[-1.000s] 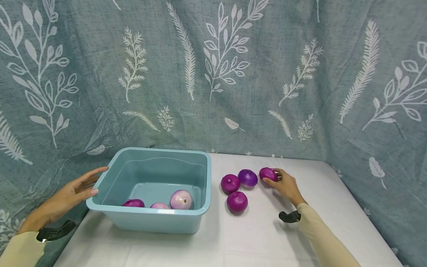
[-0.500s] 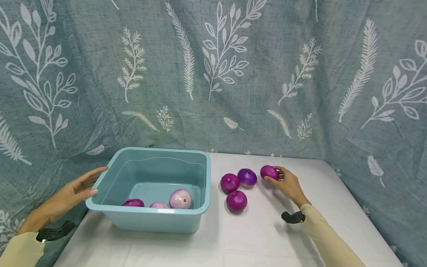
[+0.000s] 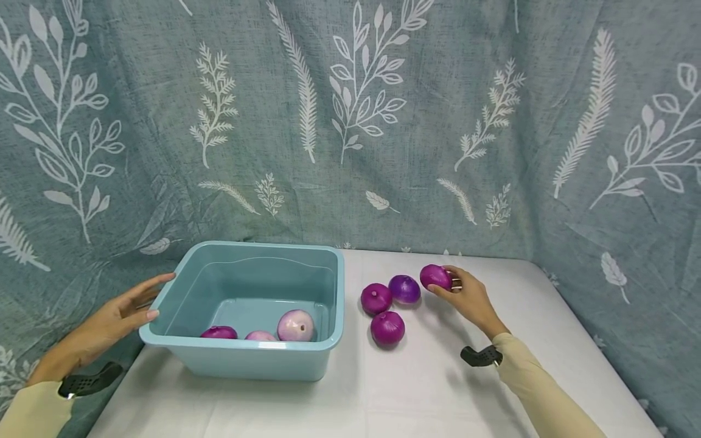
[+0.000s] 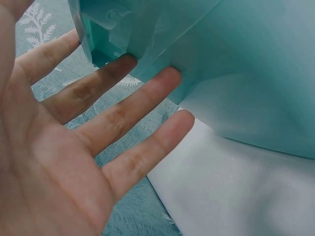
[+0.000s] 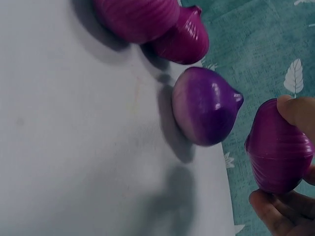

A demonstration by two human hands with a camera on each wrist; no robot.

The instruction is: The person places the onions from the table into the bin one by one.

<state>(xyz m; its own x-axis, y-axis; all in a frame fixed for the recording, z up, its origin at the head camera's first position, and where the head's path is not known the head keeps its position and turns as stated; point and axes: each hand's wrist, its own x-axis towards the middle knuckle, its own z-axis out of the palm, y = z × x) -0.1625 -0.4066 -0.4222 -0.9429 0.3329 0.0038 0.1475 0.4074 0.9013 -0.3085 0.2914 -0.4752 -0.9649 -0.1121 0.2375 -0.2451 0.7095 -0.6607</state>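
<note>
Landmark: teal tub (image 3: pixel 246 304) on the white desk (image 3: pixel 383 389).

Nearest, left of the tub: left hand (image 3: pixel 112 319), grip released, fingers straight. The left wrist view shows the fingertips (image 4: pixel 170 78) touching the tub's outer wall under the rim, likely to steady it; the head view alone leaves that contact unclear.

Inside the tub, along its near wall: three onions, one dark purple (image 3: pixel 219 333), one pale and mostly hidden by the rim (image 3: pixel 260 336), one pale pink (image 3: pixel 296 325).

Right of the tub, on the desk: three loose purple onions in a cluster (image 3: pixel 387 327) (image 3: pixel 376 298) (image 3: pixel 404 288).

Farther right of the tub: right hand (image 3: pixel 468 298), grip grasping a fourth purple onion (image 3: pixel 435 277) between thumb and fingers. The right wrist view shows this onion (image 5: pixel 279 147) clear of the desk and apart from its neighbour (image 5: pixel 204 112), which the head view does not settle.

Behind the tub: leaf-print curtain (image 3: pixel 350 121).
</note>
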